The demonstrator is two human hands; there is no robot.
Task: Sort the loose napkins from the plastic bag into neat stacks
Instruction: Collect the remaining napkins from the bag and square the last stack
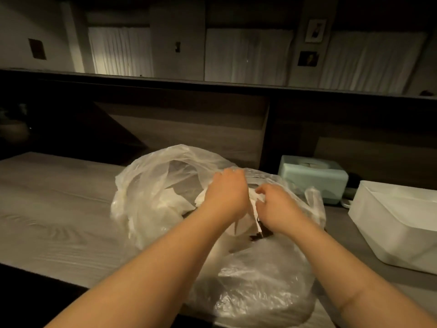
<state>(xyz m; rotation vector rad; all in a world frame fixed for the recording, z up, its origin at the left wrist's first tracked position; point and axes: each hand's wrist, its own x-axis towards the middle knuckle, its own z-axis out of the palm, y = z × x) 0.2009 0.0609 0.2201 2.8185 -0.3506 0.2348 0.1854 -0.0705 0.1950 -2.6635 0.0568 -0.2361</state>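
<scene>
White napkins (254, 204) between left hand (225, 192) and right hand (275, 207) (over plastic bag (151, 185))

A single wide-angle camera sits on the person's head, looking forward and down over both forearms. It is close to the near edge of the wood-grain table (59, 204), which runs across the bottom of the view. The left hand (224, 190) and right hand (274, 207) meet near the picture's centre. Beyond the table's far edge the view reaches a dark wooden partition (179, 124) and curtained windows (120, 52) above it. Straight lines bow toward the picture's edges.
</scene>
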